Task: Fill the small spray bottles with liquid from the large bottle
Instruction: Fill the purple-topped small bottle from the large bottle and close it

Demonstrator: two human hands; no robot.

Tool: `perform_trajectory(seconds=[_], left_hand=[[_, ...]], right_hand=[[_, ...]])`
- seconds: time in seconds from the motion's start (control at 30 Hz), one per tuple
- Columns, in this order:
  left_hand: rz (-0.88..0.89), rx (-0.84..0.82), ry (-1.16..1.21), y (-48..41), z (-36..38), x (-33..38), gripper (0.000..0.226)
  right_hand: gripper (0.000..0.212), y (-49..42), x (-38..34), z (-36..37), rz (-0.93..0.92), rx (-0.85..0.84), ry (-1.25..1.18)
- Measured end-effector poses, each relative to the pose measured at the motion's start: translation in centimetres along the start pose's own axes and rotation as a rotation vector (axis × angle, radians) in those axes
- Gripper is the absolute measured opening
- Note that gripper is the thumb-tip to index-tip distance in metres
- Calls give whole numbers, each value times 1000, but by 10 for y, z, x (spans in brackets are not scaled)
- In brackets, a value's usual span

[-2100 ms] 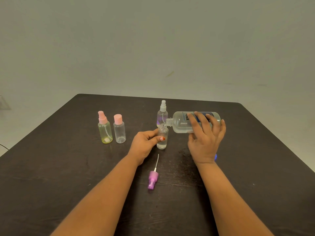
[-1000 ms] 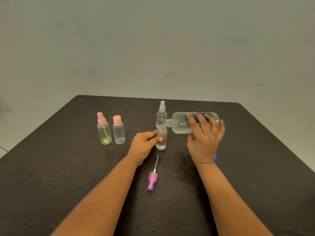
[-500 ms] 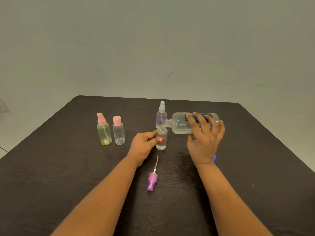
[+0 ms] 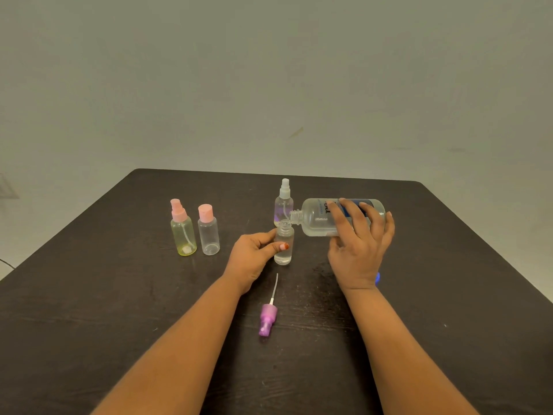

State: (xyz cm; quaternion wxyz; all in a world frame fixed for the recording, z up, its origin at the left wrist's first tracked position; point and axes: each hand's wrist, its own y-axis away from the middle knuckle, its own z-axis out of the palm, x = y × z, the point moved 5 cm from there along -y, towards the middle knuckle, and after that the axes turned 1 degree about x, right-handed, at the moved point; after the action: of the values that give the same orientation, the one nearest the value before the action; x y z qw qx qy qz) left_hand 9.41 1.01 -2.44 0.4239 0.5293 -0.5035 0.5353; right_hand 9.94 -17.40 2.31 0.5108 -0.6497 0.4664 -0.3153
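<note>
Pouring stage of the fill. The right hand (image 4: pixel 359 253) grips the large bottle (image 4: pixel 317 217) round its body, fingers curled over the label, and holds it tipped almost level so that its uncapped neck points left, just above the mouth of the open small bottle (image 4: pixel 283 244). A thin stream appears to pass between them. The left hand (image 4: pixel 254 256) pinches this small bottle between thumb and fingers as it stands upright near the middle of the tabletop (image 4: pixel 119 295), probably to steady it and keep its narrow mouth under the neck. Its purple spray head (image 4: pixel 267 320), dip tube attached, lies on its side toward the near edge, set aside to free the opening. A white-topped spray bottle (image 4: pixel 283 202) stands just behind, toward the far edge; whether they touch cannot be told. A yellowish bottle (image 4: pixel 183 235) and a clear bottle (image 4: pixel 208 235), both pink-topped, stand side by side toward the far left corner, well apart from the pour. A blue object (image 4: pixel 378 278), perhaps a cap, is mostly hidden beside the right wrist. The tabletop is dark, matte and grained; the wall (image 4: pixel 269 85) behind is plain pale grey-green.
</note>
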Motion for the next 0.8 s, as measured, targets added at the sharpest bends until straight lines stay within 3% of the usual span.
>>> perform_trajectory(seconds=[0.8], left_hand=[[7, -1, -19, 0, -1, -2, 26]], right_hand=[[60, 0, 0, 0, -7, -9, -13]])
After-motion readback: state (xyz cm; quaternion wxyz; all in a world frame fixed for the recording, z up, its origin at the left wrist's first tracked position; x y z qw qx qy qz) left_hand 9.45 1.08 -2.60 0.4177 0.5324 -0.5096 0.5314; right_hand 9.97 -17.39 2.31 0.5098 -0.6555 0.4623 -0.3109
